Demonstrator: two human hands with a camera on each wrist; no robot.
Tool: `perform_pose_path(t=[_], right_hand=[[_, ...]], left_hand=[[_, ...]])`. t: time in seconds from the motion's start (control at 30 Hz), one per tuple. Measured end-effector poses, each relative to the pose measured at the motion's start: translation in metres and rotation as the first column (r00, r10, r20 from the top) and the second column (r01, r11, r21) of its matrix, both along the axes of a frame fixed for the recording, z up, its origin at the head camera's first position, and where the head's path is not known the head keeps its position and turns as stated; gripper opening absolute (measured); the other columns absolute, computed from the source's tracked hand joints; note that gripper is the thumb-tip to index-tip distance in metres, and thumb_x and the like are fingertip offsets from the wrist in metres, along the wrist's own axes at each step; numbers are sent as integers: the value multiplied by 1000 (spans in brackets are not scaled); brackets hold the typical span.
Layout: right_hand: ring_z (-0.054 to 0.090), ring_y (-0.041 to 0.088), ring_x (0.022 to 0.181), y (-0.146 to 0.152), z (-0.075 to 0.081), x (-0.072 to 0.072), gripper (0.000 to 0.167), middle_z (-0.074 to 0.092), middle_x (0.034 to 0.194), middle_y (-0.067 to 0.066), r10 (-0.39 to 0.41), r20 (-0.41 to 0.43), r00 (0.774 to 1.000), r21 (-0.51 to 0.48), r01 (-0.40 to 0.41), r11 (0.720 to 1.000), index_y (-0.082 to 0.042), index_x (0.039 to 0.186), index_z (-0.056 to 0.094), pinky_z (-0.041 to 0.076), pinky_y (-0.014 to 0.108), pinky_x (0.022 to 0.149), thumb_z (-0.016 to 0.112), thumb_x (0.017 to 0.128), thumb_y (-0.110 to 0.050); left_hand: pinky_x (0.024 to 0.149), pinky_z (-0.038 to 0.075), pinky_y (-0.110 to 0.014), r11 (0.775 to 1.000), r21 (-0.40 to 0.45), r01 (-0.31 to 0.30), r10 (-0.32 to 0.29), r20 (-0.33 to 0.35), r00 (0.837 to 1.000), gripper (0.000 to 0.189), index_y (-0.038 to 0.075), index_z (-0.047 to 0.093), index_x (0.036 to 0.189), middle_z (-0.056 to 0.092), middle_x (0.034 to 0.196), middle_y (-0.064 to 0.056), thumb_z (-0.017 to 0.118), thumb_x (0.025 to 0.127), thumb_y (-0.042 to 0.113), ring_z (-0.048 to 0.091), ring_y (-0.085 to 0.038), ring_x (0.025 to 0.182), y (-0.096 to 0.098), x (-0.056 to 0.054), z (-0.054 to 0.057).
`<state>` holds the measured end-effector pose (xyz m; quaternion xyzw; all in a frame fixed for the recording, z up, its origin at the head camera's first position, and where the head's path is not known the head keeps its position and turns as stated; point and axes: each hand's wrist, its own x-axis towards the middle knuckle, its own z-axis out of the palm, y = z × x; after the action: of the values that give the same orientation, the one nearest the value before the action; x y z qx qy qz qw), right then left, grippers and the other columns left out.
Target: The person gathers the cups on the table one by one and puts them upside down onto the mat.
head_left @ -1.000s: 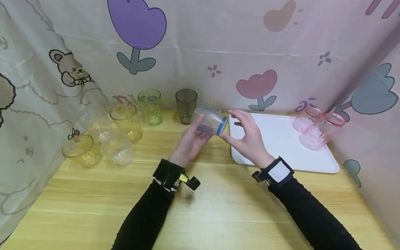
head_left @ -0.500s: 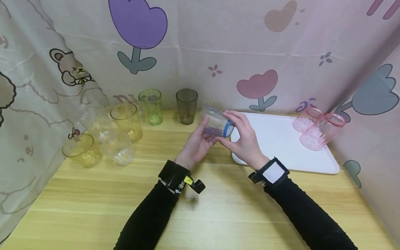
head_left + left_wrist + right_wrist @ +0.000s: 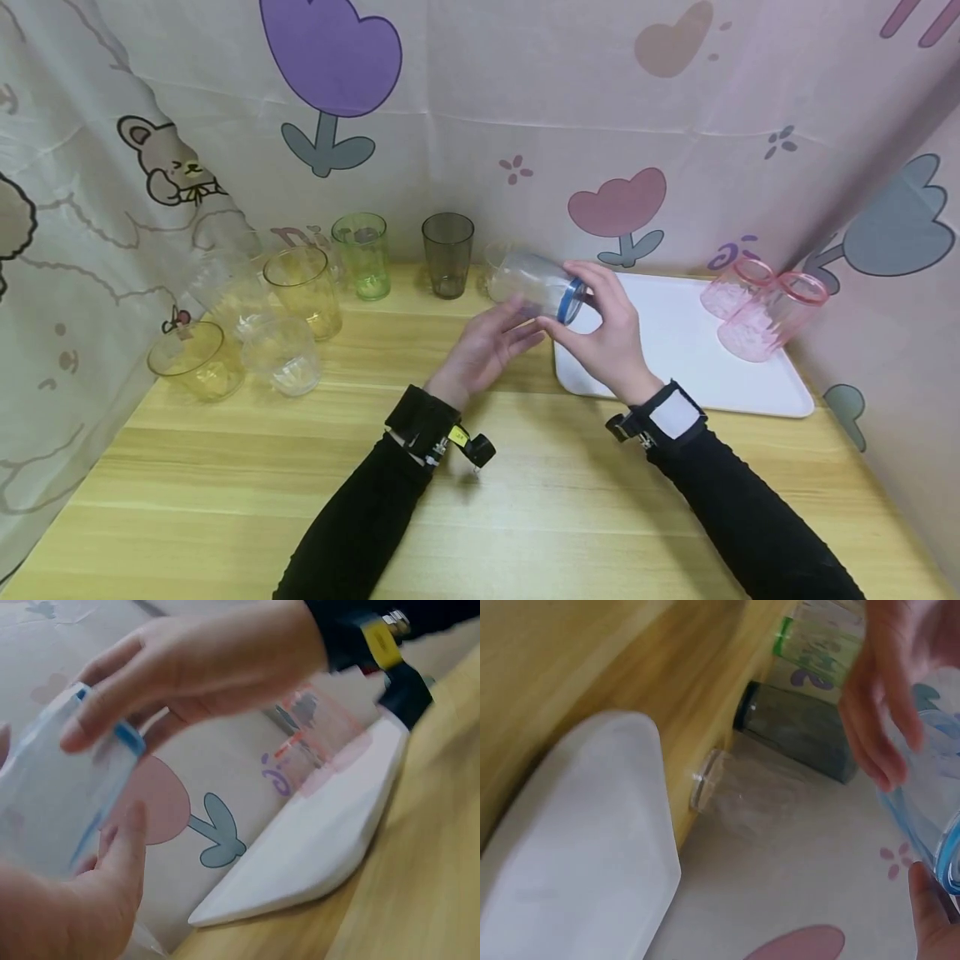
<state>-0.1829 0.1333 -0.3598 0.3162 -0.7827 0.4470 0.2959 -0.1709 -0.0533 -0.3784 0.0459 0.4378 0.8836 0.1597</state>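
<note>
A clear drinking glass (image 3: 532, 283) with a blue band at one end is held tilted on its side above the table. My right hand (image 3: 611, 329) grips it at the blue-banded end, thumb below and fingers above. Beside the other end, my left hand (image 3: 483, 350) has its fingers extended against or very near the glass's lower side. In the left wrist view the right hand (image 3: 187, 667) reaches over the blurred glass (image 3: 60, 780). The right wrist view has the left hand's fingers (image 3: 874, 712) straight along the glass (image 3: 926, 787).
A white tray (image 3: 652, 358) lies to the right, bearing two pink glasses (image 3: 768, 321). Along the back stand a dark grey glass (image 3: 447, 262), a green glass (image 3: 360, 262) and a faint clear glass (image 3: 750, 791). Yellow glasses (image 3: 303, 296) and clear glasses (image 3: 288, 358) cluster at left.
The glass has shifted right toward the tray, with both hands following. My left hand's thumb and fingers, earlier around the glass, have loosened and straightened. My right hand has taken hold of the banded end.
</note>
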Motion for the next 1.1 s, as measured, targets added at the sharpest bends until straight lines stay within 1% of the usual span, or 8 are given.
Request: perform_pose_path(t=[0.13, 0.27, 0.37, 0.47, 0.63, 0.77, 0.93, 1.1], right_hand=[[56, 12, 127, 11, 7, 0, 73, 57, 142, 19, -40, 35, 999, -43, 41, 998, -1, 142, 57, 54, 16, 102, 90, 76, -1], [57, 5, 120, 27, 12, -2, 72, 59, 139, 20, -88, 49, 995, -68, 91, 994, -1, 140, 59, 54, 13, 99, 89, 75, 2], [58, 2, 116, 39, 15, -3, 72, 62, 136, 20, -129, 48, 990, -79, 133, 988, 0, 139, 60, 52, 10, 97, 89, 73, 5], [58, -2, 113, 52, 18, -3, 72, 65, 135, 18, -186, 47, 981, -78, 189, 979, -2, 138, 62, 51, 8, 95, 90, 72, 6], [56, -7, 109, 78, 19, -5, 74, 68, 129, 16, -298, 28, 954, -27, 299, 954, -11, 136, 67, 46, 4, 89, 92, 68, 3], [50, -11, 110, 101, 18, -4, 73, 68, 127, 16, -365, 31, 931, 68, 362, 930, -19, 137, 67, 38, 5, 86, 92, 70, -4], [43, -15, 108, 129, 16, -4, 69, 67, 128, 16, -431, 79, 899, 193, 410, 891, -24, 139, 67, 31, 9, 83, 92, 75, -15], [53, 9, 115, 154, 12, -4, 66, 65, 136, 19, -481, 138, 866, 286, 430, 856, -20, 139, 66, 28, 13, 81, 91, 78, -22]], left_hand=[[119, 44, -55, 983, -182, -1, -10, -59, 998, 38, 1, 54, 135, 61, 135, -15, 63, 98, 9, 62, -21, 117, 4, 1, -2], [106, 56, -46, 889, -454, -51, -35, -180, 983, 46, -2, 57, 137, 61, 140, -20, 69, 93, 7, 65, -19, 111, 9, -1, -7], [88, 61, -32, 757, -645, -109, -104, -284, 953, 40, 2, 64, 129, 66, 133, -15, 74, 92, 14, 67, -19, 105, 12, -1, -11], [79, 57, -22, 588, -787, -185, -225, -379, 898, 33, 7, 67, 123, 67, 125, -10, 75, 92, 17, 66, -16, 99, 17, 0, -12], [78, 51, -17, 260, -897, -357, -486, -442, 754, 29, 13, 70, 122, 65, 117, 0, 73, 95, 21, 61, -10, 93, 28, 2, -9], [78, 53, -21, 78, -882, -465, -654, -398, 644, 27, 18, 72, 123, 66, 116, 2, 71, 97, 23, 62, -11, 95, 40, 2, -8], [92, 57, -26, -42, -846, -531, -772, -310, 555, 26, 21, 73, 123, 67, 120, 2, 70, 97, 23, 63, -15, 111, 54, 0, -12], [98, 55, -25, -84, -840, -536, -808, -258, 530, 26, 21, 73, 123, 68, 119, 3, 70, 97, 19, 64, -14, 113, 62, -3, -18]])
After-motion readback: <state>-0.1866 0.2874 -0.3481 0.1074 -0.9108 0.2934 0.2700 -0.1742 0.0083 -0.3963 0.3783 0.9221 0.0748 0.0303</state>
